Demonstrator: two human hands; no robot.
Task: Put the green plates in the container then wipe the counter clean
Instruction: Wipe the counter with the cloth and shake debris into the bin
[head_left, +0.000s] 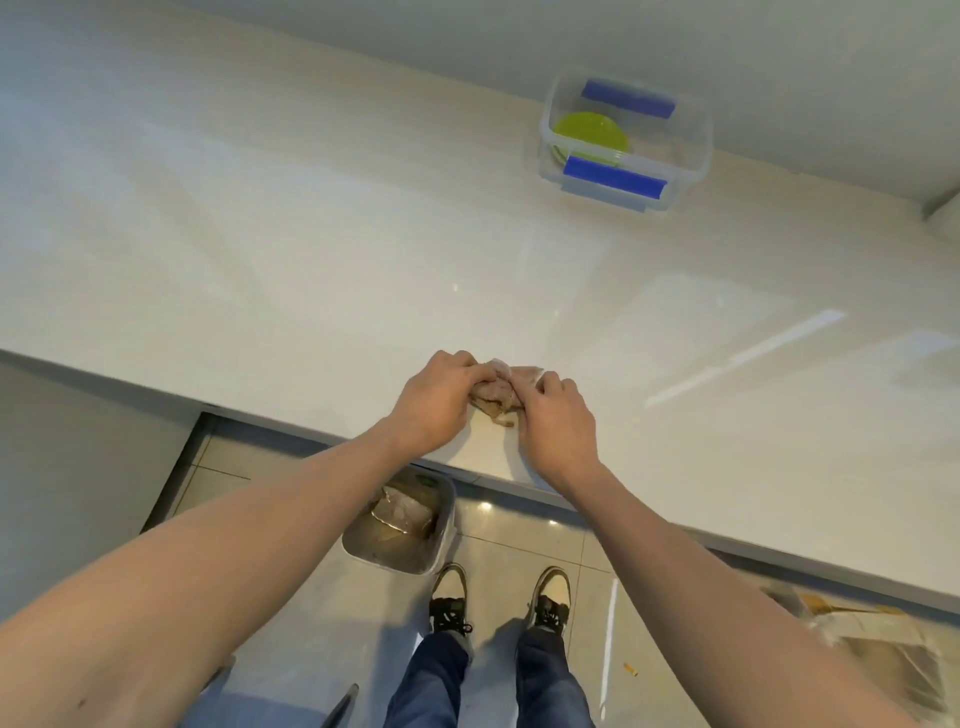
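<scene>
Green plates (591, 136) lie stacked inside a clear container (691, 150) with blue clasps, at the far right of the pale counter (311, 234) against the wall. Near the counter's front edge, my left hand (439, 400) and my right hand (558, 423) both grip a crumpled beige cloth (496, 395) that rests on the surface. The fingers of both hands are curled over the cloth, hiding most of it.
A grey bin (400, 525) with crumpled paper stands on the tiled floor below the counter edge, just ahead of my shoes (498, 597). A wrapped cardboard item (878, 654) lies on the floor at the lower right. The wall runs behind the counter.
</scene>
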